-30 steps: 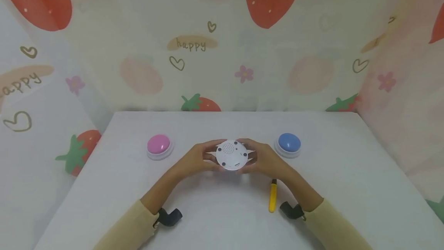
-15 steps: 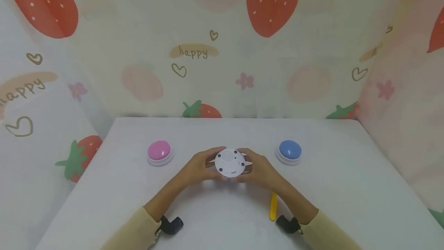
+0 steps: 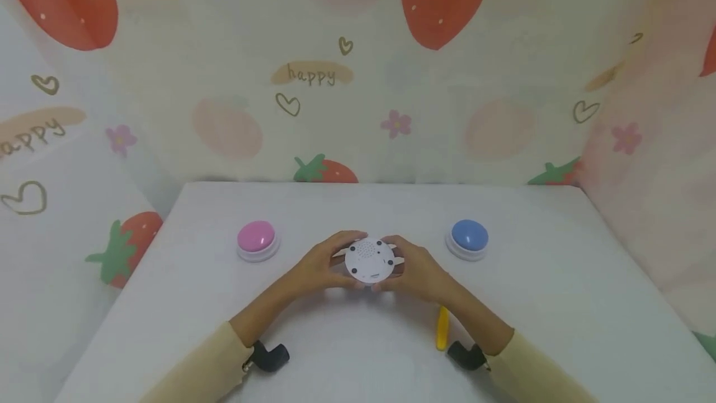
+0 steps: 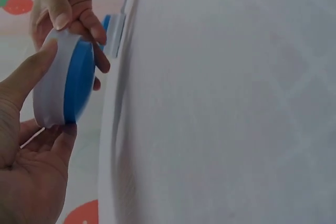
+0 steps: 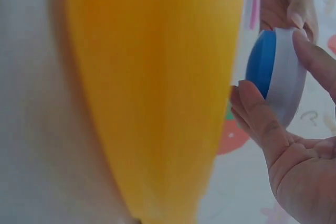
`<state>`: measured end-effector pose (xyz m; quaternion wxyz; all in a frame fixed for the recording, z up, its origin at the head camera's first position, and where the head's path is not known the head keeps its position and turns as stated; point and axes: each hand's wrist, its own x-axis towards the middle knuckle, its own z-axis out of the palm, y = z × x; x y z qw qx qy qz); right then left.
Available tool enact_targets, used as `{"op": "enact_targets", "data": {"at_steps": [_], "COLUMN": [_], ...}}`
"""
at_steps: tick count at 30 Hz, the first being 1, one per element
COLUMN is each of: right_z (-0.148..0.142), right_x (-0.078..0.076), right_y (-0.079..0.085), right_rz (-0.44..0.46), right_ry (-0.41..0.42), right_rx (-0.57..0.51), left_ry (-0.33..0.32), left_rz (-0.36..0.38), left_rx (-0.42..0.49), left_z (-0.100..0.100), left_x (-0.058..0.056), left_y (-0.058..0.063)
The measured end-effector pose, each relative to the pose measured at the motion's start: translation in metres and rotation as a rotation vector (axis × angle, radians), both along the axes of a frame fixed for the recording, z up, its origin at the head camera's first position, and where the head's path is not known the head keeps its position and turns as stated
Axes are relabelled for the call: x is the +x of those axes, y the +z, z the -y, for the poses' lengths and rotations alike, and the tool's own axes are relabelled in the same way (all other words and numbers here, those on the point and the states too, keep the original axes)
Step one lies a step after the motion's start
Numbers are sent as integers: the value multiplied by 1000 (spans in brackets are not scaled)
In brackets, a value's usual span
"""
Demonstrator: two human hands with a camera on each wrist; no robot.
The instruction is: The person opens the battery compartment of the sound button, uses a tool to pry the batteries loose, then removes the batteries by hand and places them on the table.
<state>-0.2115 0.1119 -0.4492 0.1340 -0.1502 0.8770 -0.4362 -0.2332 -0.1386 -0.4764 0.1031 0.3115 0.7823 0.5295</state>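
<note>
White-and-blue button (image 3: 370, 260) between left hand (image 3: 320, 266) and right hand (image 3: 421, 272)

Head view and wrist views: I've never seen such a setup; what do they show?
There is no robot: these are a person's bare left hand and right hand. A camera on the head looks down at both; one on each wrist looks at that hand's work. Together the hands hold a round white button with a blue dome; the head view shows its dotted white face, the wrist views its dome. On the white table sit a pink button, a second blue button and a yellow tool.
</note>
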Motion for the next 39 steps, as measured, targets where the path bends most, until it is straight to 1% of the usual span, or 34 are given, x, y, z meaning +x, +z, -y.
{"op": "enact_targets", "data": {"at_steps": [3, 7, 9, 13, 17, 21, 25, 29, 34, 39], "right_z": [1, 2, 2, 2, 2, 1, 0, -1, 1, 1], "right_x": [-1, -1, -1, -3, -4, -2, 1, 2, 3, 2], "right_y": [2, 3, 3, 1, 2, 3, 4, 5, 4, 2], "right_rz": [-4, 12, 10, -8, 2, 11, -2, -9, -12, -17], "right_ry": [6, 19, 22, 24, 41, 71, 97, 108, 113, 119], "right_rx": [27, 40, 53, 80, 92, 109, 114, 105, 106, 96], "left_ry": [-20, -8, -1, -3, -5, -20, -31, -29, -11, 3], "left_rz": [-10, -3, 3, 29, 50, 95, 135, 140, 158, 173], "left_rx": [-35, -91, -96, -61, -26, 11, 54, 74, 76, 105], "left_z": [-2, -2, -2, -2, -2, -2, -4, -7, -8, -8], "left_x": [-1, -1, -1, 0, 0, 1, 4, 5, 7, 9], "left_y": [-2, -4, -5, -7, -10, -15, -20, -24, -29, -30]}}
